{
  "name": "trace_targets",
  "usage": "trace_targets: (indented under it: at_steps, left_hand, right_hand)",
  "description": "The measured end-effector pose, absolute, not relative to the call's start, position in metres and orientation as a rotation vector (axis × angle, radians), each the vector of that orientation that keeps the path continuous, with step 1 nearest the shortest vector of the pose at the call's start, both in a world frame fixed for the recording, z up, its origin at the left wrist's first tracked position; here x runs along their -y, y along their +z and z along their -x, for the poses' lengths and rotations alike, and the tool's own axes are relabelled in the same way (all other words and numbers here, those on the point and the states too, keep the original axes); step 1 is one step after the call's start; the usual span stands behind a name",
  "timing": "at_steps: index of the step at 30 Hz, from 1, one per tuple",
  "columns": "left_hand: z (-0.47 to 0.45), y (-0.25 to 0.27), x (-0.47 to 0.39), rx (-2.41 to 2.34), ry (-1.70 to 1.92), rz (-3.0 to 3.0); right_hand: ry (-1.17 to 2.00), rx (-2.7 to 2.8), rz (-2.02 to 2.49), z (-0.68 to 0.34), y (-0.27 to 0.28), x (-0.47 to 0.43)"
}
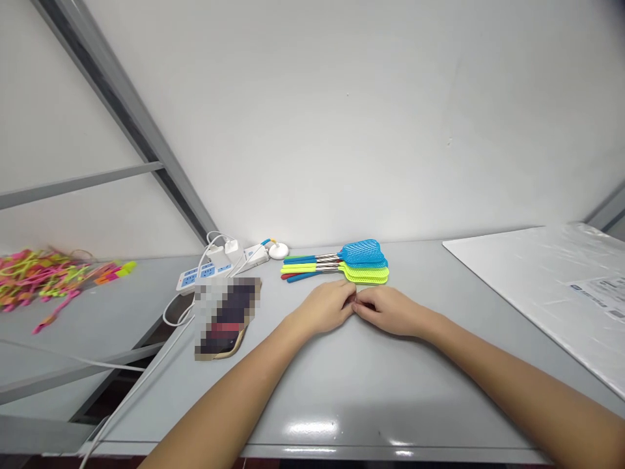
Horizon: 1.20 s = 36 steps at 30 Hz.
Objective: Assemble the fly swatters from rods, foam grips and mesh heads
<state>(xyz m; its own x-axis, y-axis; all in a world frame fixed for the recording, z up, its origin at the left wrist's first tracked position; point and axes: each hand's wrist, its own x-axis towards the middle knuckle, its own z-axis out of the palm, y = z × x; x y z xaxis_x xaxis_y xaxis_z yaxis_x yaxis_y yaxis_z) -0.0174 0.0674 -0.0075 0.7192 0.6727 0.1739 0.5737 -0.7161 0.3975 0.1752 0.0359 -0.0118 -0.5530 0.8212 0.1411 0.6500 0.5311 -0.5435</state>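
Observation:
My left hand (332, 306) and my right hand (388, 311) rest on the grey table (390, 384), knuckles up. Both have curled fingers, and their fingertips touch in the middle. Nothing shows between them. Just beyond the hands lies a stack of fly swatters, with the blue heads (362, 251) on top and the yellow-green heads (366, 273) nearer to me. Their handles (300, 268) point left, in blue, yellow-green, green and red, joined to the heads by silvery shafts. Neither hand touches the swatters.
A phone (229, 319), partly pixelated, lies left of my forearm. Behind it are a power strip (188, 279) with white cables and a round white device (278, 251). A white wrapped board (537, 273) covers the right side. Colourful bands (49, 280) lie on the left neighbouring table.

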Motion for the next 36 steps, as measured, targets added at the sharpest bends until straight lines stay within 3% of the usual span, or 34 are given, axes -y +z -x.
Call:
trace_targets:
  at_steps: [9,36]
  left_hand:
    - [0.026,0.004,-0.074,-0.782,0.337,-2.480]
    - [0.012,-0.007,-0.065,-1.034,0.508,-2.795]
  right_hand:
    - [0.721,2.412,1.244,-0.196,-0.013,-0.051]
    - [0.447,2.409,1.449,-0.180,-0.014,-0.035]
